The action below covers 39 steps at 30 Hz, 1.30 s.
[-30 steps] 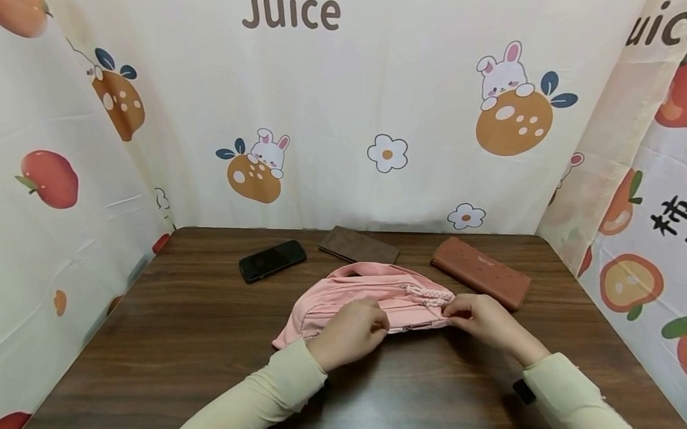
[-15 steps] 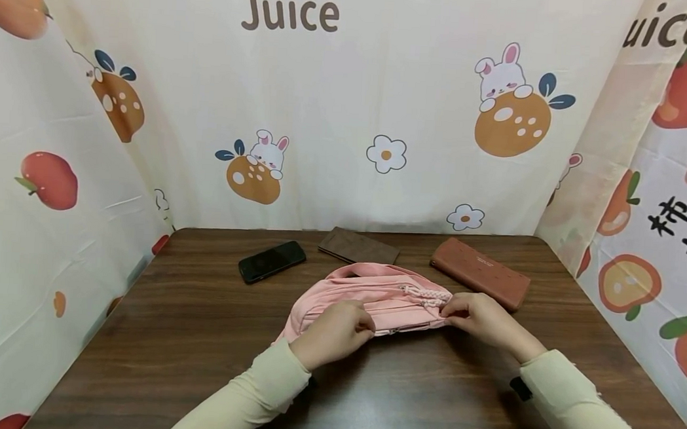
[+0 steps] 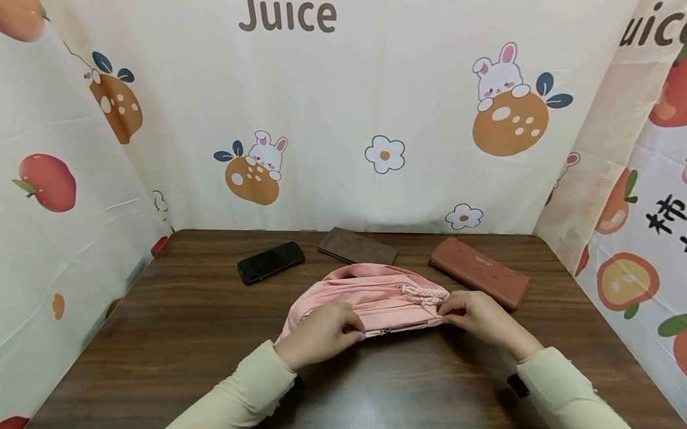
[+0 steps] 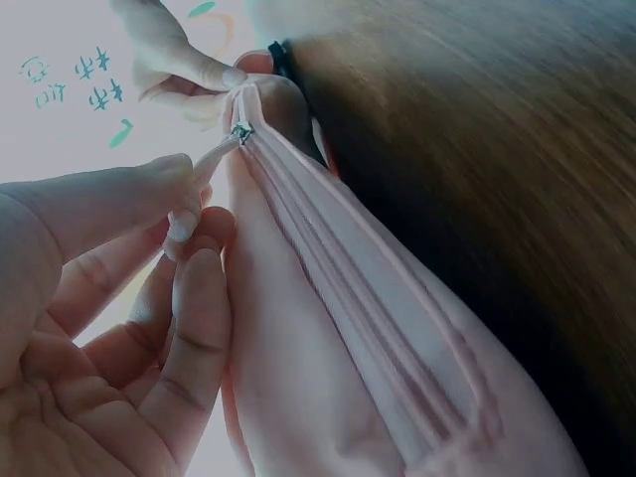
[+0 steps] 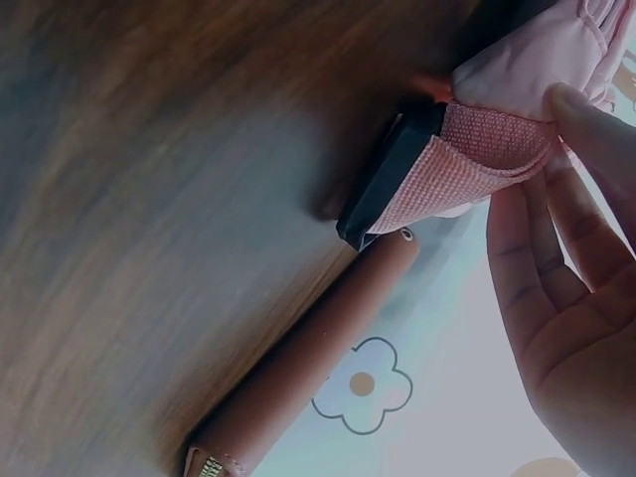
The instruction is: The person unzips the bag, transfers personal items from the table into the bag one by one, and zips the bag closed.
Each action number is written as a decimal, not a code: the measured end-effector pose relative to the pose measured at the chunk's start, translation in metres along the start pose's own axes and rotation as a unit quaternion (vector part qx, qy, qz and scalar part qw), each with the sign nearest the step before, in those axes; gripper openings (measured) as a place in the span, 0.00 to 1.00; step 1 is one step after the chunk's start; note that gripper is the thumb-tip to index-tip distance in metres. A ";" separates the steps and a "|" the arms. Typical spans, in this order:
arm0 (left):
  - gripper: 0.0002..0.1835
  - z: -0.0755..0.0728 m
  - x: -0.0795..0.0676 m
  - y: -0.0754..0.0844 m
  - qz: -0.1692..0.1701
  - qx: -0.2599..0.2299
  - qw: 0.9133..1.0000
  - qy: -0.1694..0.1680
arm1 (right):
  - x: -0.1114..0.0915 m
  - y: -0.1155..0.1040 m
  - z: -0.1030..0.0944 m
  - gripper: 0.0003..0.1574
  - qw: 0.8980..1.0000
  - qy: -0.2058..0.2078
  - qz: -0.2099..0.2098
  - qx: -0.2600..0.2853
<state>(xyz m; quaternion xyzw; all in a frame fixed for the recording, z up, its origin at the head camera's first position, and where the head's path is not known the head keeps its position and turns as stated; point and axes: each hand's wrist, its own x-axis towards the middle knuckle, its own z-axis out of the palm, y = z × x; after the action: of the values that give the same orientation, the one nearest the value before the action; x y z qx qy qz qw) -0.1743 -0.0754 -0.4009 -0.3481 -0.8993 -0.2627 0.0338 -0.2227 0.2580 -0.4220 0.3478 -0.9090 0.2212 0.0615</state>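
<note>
A pink waist bag point(image 3: 368, 293) lies on the table in the head view, with a braided cord point(image 3: 427, 292) on its upper zips. At its front edge my left hand point(image 3: 318, 334) pinches a zip pull point(image 4: 207, 167); the slider point(image 4: 241, 131) is on the zip just beyond the fingertips. My right hand point(image 3: 481, 318) pinches the bag's right end between thumb and fingers. In the right wrist view, pink webbing point(image 5: 437, 184) and a black buckle point(image 5: 388, 174) hang beside that grip.
Behind the bag lie a black phone point(image 3: 271, 262) and a flat dark brown wallet point(image 3: 358, 246). A long reddish-brown purse point(image 3: 478, 272) is close to the right hand. Printed curtains point(image 3: 326, 108) stand around the wooden table point(image 3: 194, 336).
My left hand has moved left along the bag's front edge, and the zip slider has shifted left with it. The right hand keeps its grip on the bag's right end.
</note>
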 end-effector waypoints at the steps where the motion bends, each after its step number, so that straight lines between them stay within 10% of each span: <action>1: 0.02 -0.001 -0.001 -0.001 0.000 0.001 1.000 0.001 | 0.000 0.000 0.000 0.10 1.000 0.000 0.001 0.000; 39: 0.02 -0.023 -0.041 -0.029 -0.049 -0.056 0.997 -0.006 | 0.005 -0.001 0.001 0.10 1.000 0.000 -0.009 -0.016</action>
<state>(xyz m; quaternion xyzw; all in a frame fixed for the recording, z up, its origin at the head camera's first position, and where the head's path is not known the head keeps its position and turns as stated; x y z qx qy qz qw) -0.1651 -0.1300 -0.4042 -0.3061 -0.8996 -0.3116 -0.0039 -0.2255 0.2543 -0.4213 0.3546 -0.9094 0.2061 0.0685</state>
